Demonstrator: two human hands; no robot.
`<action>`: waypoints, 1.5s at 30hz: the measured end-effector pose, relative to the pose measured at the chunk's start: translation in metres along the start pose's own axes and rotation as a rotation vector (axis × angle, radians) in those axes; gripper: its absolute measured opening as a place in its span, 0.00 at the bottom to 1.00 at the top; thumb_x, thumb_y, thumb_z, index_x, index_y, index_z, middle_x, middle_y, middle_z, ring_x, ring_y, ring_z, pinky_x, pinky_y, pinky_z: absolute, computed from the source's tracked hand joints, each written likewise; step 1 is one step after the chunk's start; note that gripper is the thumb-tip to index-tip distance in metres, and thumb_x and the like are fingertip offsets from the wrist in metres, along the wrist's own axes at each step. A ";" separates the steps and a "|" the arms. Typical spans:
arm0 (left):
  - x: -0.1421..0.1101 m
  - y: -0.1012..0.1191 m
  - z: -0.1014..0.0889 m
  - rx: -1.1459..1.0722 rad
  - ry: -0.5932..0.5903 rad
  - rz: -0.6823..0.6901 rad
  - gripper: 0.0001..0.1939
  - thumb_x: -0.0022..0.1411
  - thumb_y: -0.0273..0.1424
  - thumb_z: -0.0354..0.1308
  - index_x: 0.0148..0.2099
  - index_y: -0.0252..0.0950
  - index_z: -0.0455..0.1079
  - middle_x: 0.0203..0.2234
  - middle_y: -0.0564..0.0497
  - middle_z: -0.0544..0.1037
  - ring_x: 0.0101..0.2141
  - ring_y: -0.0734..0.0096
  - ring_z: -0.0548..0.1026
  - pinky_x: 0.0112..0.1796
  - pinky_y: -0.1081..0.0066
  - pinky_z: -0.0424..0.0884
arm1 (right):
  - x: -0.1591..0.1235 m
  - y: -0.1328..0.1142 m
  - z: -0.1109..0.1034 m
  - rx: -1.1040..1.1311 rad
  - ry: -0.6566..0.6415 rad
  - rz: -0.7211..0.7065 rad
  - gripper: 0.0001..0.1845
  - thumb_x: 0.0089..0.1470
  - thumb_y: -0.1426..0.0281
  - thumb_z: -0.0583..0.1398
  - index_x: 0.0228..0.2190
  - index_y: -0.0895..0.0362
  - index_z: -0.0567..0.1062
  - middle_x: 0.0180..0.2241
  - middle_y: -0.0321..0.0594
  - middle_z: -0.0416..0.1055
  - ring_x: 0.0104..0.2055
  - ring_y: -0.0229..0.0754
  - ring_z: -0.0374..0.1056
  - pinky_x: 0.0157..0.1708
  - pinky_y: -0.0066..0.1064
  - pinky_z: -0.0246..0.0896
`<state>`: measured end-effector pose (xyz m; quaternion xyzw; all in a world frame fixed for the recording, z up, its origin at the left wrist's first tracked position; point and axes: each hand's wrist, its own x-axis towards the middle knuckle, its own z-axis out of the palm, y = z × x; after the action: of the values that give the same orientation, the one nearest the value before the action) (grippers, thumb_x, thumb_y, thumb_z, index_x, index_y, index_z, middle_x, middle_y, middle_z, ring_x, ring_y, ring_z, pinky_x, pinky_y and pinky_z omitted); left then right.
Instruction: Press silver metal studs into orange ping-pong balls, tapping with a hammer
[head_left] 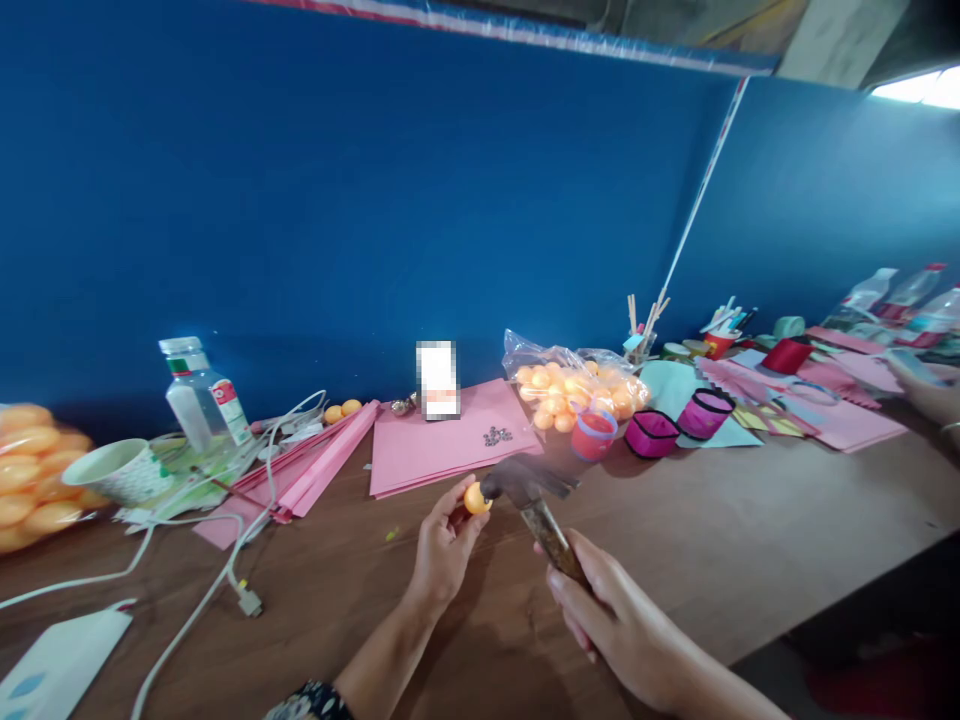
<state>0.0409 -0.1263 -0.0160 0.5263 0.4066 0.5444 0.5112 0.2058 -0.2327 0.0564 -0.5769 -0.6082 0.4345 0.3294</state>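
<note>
My left hand (pixel 442 545) pinches an orange ping-pong ball (pixel 477 498) above the brown table. My right hand (pixel 600 600) is wrapped around the handle of a claw hammer (pixel 546 530). The hammer's dark head is slightly blurred, and its striking face is at the ball's right side; whether they touch I cannot tell. Just beyond the hands lie pink paper sheets (pixel 420 450) with a small cluster of dark metal rings or nuts (pixel 497 437) on them. A clear bag of orange balls (pixel 559 388) sits to the right of the sheets.
A red cup (pixel 594 432) and two magenta fabric rings (pixel 651 433) stand right of centre. White cables (pixel 232 550), a paper cup (pixel 120 472) and a clear bottle (pixel 196 395) are on the left. Another person's hand (pixel 926 390) shows at the far right. A blue partition (pixel 375 200) rises behind.
</note>
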 end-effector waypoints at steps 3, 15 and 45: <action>0.000 0.001 -0.002 0.009 0.012 -0.027 0.23 0.48 0.30 0.61 0.49 0.35 0.67 0.44 0.45 0.74 0.44 0.64 0.72 0.46 0.65 0.67 | -0.001 0.001 0.000 -0.008 0.049 0.000 0.10 0.57 0.62 0.49 0.32 0.57 0.61 0.20 0.30 0.59 0.21 0.33 0.57 0.22 0.24 0.54; 0.002 -0.008 -0.004 0.028 0.010 0.002 0.23 0.47 0.29 0.62 0.47 0.35 0.67 0.42 0.45 0.75 0.41 0.66 0.73 0.44 0.67 0.68 | -0.004 0.004 0.001 -0.030 0.006 0.031 0.09 0.57 0.64 0.48 0.30 0.56 0.59 0.19 0.29 0.58 0.20 0.32 0.56 0.22 0.23 0.54; 0.001 0.001 -0.002 -0.034 0.011 -0.052 0.25 0.47 0.31 0.62 0.50 0.35 0.66 0.44 0.45 0.74 0.44 0.64 0.73 0.46 0.65 0.66 | 0.000 0.002 0.001 0.104 -0.021 0.038 0.09 0.58 0.64 0.47 0.31 0.57 0.59 0.17 0.27 0.56 0.18 0.30 0.54 0.19 0.21 0.53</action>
<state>0.0392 -0.1253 -0.0150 0.5039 0.4135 0.5405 0.5319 0.2061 -0.2330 0.0543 -0.5661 -0.5770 0.4776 0.3441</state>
